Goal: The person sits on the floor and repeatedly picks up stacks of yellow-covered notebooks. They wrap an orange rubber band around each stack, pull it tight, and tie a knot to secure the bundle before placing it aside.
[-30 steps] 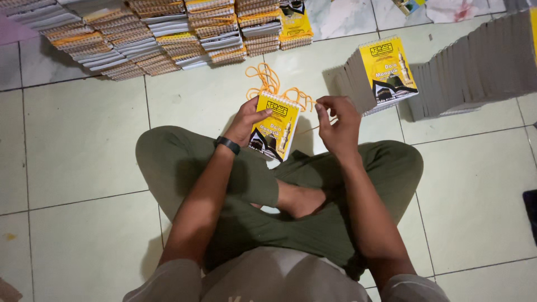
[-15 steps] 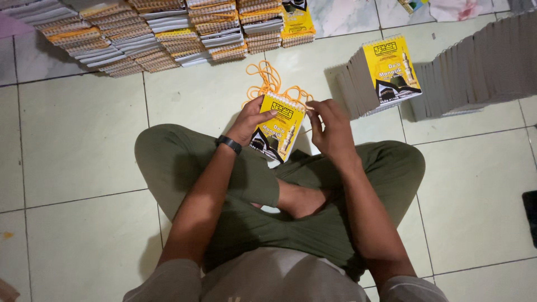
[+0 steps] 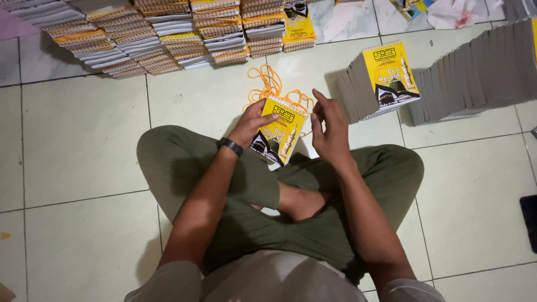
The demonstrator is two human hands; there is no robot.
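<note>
I sit cross-legged on a tiled floor. My left hand [image 3: 251,122] grips a small yellow spiral-bound booklet [image 3: 281,130] by its top left edge, held above my knees. My right hand [image 3: 328,130] hovers just right of the booklet, fingers apart and raised, nothing visible in it. A heap of orange cords [image 3: 272,86] lies on the floor right behind the booklet. A black watch [image 3: 230,146] sits on my left wrist.
Rows of stacked spiral booklets [image 3: 168,33] line the floor at the top left. A leaning row of identical yellow booklets [image 3: 380,78] stands to the right, with a long grey row [image 3: 475,70] beyond it. A dark object [image 3: 530,221] lies at the right edge.
My right hand drew back from the right-hand booklet row to beside the booklet. The booklet stayed in my left hand, shifting slightly.
</note>
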